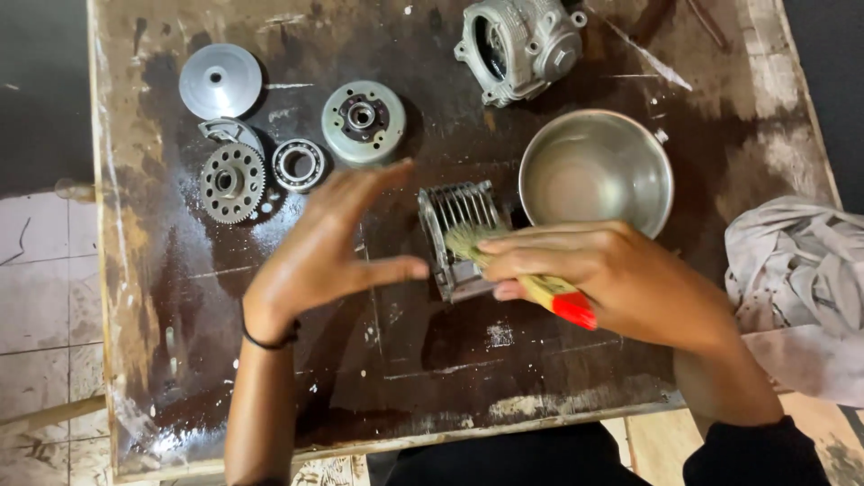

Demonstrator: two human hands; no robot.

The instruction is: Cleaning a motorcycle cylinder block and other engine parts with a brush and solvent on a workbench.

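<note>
Finned metal cylinder block point(459, 236) lies on its side near the middle of the stained, wet tabletop point(405, 378), just beside the round metal bowl point(596, 171).

Right hand point(589, 270): fingers closed around a paintbrush with a yellow and red handle point(558, 297); the bristles rest against the fins of the block.

Left hand point(328, 247): fingers spread and apart, holding nothing, poised just left of the block and not touching it as far as the view shows.

Handling judgement: the block is probably cast metal, hence rigid and fairly heavy. Its surface looks wet or oily, so expect it to be slippery. The thin fins offer edges that may bite the skin; a hold across the flat end faces or the solid body appears safer than pinching the fins.

Nearby items: a toothed gear point(232, 183), a ball bearing point(298, 165), a round rotor point(363, 121), a plain disc point(220, 81), an engine casing point(520, 47) and a grey rag point(796, 270) at the right edge.
</note>
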